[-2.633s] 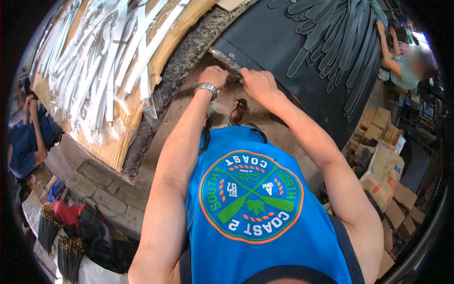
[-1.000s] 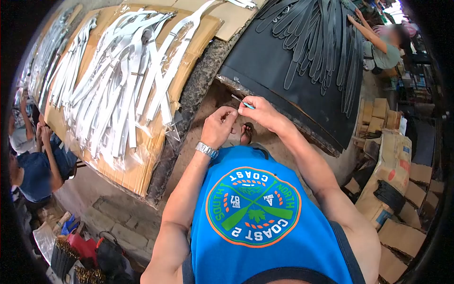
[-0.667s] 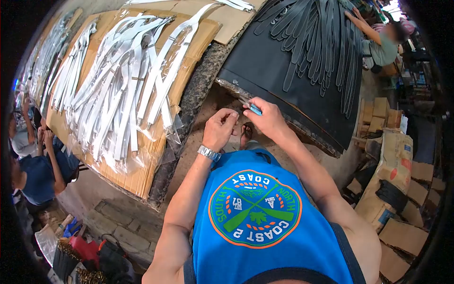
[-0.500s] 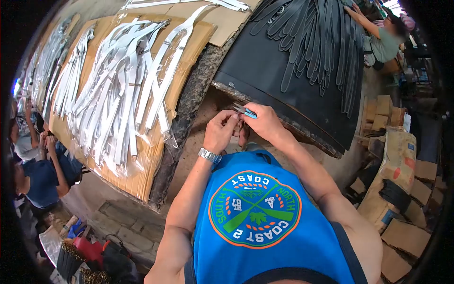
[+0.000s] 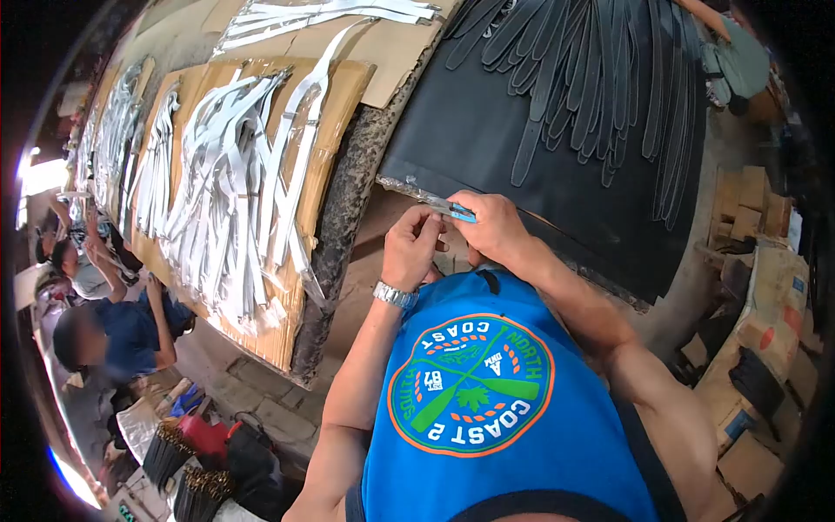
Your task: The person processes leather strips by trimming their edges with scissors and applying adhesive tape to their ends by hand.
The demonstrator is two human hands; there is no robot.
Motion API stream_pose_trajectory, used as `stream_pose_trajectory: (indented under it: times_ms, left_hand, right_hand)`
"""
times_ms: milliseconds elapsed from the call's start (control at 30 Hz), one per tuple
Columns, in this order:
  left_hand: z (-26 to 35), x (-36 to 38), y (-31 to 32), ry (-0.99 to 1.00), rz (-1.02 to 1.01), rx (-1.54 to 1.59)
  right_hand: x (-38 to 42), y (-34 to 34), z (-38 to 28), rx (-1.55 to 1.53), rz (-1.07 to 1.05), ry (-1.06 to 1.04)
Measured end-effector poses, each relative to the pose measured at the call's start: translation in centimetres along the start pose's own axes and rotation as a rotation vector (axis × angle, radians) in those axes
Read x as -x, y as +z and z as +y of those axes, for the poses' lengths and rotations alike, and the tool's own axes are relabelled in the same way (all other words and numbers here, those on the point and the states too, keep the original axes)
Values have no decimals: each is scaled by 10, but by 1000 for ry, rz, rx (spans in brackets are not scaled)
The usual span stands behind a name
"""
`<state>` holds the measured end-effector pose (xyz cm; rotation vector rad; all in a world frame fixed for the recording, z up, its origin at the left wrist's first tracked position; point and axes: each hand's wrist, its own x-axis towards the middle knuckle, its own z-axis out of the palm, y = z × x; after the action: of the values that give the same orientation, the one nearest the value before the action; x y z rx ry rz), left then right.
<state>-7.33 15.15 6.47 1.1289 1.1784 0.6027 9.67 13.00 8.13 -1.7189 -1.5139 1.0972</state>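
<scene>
My right hand is closed around small thread snips with a blue handle and metal blades pointing left. Close beside the blades, my left hand, with a metal watch at its wrist, is pinched shut. What its fingertips hold is too small to make out. Both hands are in front of my blue shirt, by the near edge of a table covered with a black sheet. Long dark stitched straps are fanned out on that sheet, beyond my hands.
White straps, some in clear plastic, lie on cardboard to the left. A rough dark table edge runs beside it. Cardboard boxes are stacked at right. Co-workers are at far left and upper right; black bundles sit lower left.
My view has shifted a little, with more showing at the left. My hands remain together; the snips have turned slightly and their blades sit closer to my left fingertips.
</scene>
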Motion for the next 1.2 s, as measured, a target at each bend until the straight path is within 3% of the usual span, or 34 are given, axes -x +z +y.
stream_pose_trajectory:
  times_ms: [100, 300, 667, 800, 900, 1200]
  left_hand:
    - [21, -6, 7, 31, -44, -243]
    - [42, -21, 17, 90, -96, -409]
    - [51, -43, 23, 80, -95, -432]
    - [58, -49, 24, 123, -71, -372]
    - [68, -48, 27, 69, -80, -328]
    - [65, -43, 20, 144, -67, -265]
  right_hand:
    - [-8, -12, 11, -6, -27, 13]
    - [-21, -40, 14, -156, -80, 82]
    - [-36, -58, 17, -181, -110, 126]
    - [-47, -41, 49, -461, 145, -66]
    - [-45, -57, 46, -469, -36, 48]
    - [-42, -41, 23, -609, 73, 11]
